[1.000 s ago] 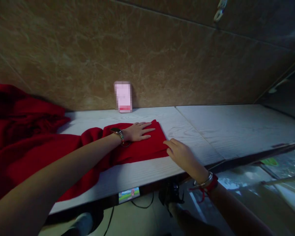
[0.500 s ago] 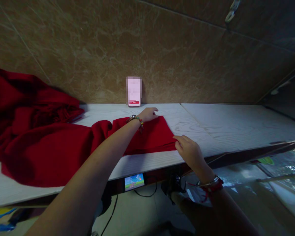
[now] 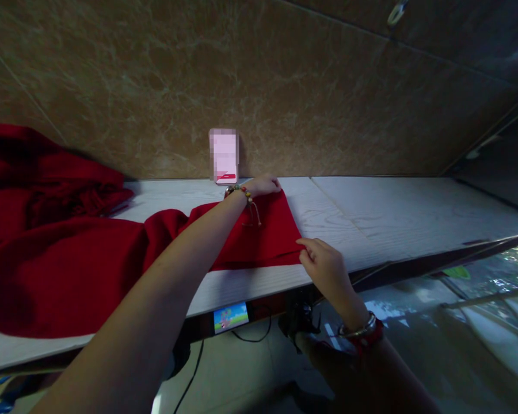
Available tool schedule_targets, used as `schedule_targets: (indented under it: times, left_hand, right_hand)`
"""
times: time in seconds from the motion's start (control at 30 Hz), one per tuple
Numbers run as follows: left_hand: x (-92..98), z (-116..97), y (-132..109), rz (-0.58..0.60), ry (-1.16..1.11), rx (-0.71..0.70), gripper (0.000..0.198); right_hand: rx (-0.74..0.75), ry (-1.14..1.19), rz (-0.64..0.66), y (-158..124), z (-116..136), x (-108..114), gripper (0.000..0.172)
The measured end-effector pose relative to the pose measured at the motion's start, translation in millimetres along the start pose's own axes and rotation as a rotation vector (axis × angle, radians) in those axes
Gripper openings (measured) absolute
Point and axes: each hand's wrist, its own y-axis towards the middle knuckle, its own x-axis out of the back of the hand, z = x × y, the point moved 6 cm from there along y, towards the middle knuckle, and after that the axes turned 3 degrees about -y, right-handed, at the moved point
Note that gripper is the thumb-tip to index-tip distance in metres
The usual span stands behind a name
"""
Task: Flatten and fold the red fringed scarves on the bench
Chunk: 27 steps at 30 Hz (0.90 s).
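A long red cloth (image 3: pixel 267 233), its right end lying flat in layers, stretches along the white wood-grain table (image 3: pixel 341 207). At the cloth's far right corner my left hand (image 3: pixel 265 185) is closed, its fingertips pinching the fabric's edge. The near right corner is between the thumb and fingers of my right hand (image 3: pixel 326 261). Leftward the cloth bunches into soft folds, then spreads wide over the table's front edge. Beaded and metal bracelets circle my wrists.
A heap of red fabric with fringe (image 3: pixel 60 184) lies at the left against the brown marbled wall (image 3: pixel 155 86). A phone (image 3: pixel 225 158) leans on that wall. Below the table edge, a lit screen (image 3: pixel 231 317) and black cables (image 3: pixel 194 374) show.
My left hand has closed on the cloth's far corner, which has been drawn slightly outward. The right hand keeps its hold. The whole view has shifted a little.
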Motion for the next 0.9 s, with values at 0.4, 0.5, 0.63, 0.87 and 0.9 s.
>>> schedule_targets:
  times: [0.4,0.5,0.63,0.87,0.9]
  left_hand:
    - [-52.5,4.0,0.0,-0.042,0.084,-0.086,0.032]
    - [-44.6,-0.7,-16.6,-0.071,0.111,-0.103,0.042]
    - [-48.3,-7.4,-47.2,0.019,0.23,-0.192,0.051]
    - [-69.6,2.4,-67.3,0.216,0.266,-0.183,0.051]
    - [-70.0,1.9,-66.9,0.217,0.265,-0.179,0.052]
  right_hand:
    - [-0.008,-0.194,0.217,-7.3,-13.2,-13.3,0.038]
    - [0.042,-0.207,0.208,-4.8,-8.5,-11.5,0.039]
    - [0.244,-0.147,0.22,-7.3,-1.1,-19.1,0.053]
    - [0.342,-0.011,0.388,-17.5,-19.6,-27.6,0.068]
    - [0.341,0.008,0.388,-15.4,-20.6,-24.9,0.064]
